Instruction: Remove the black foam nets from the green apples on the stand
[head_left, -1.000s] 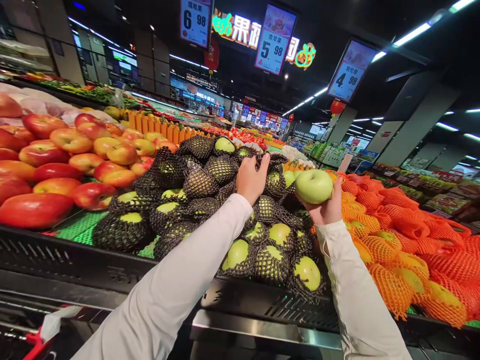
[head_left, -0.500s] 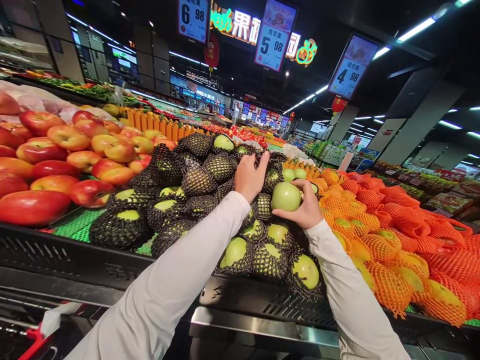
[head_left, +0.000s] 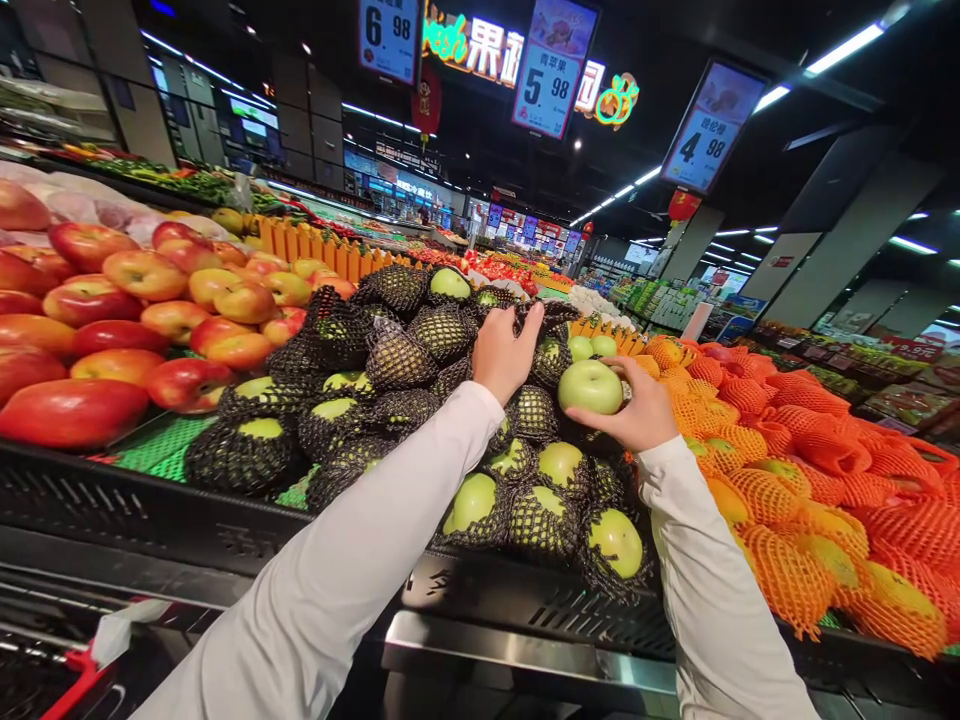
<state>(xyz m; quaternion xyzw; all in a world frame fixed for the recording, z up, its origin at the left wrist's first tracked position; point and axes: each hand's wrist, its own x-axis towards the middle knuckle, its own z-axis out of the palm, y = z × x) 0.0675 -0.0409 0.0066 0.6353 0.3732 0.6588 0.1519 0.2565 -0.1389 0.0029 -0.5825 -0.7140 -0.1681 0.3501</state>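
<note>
My right hand (head_left: 640,415) grips a bare green apple (head_left: 590,386) low over the pile of green apples in black foam nets (head_left: 390,370). My left hand (head_left: 504,352) rests on the top of that pile, fingers curled on a black net beside the bare apple. Both arms wear white sleeves. Several netted green apples (head_left: 541,515) lie below my hands at the front of the bin.
Red apples (head_left: 112,300) fill the bin to the left, fruit in orange nets (head_left: 825,500) the bin to the right. A black metal shelf edge (head_left: 525,610) runs in front. A red cart handle (head_left: 75,685) shows bottom left. Price signs (head_left: 551,70) hang overhead.
My right hand brought the bare green apple down from up at the right to the top of the pile, then shifted it slightly right. My left hand stayed on the pile.
</note>
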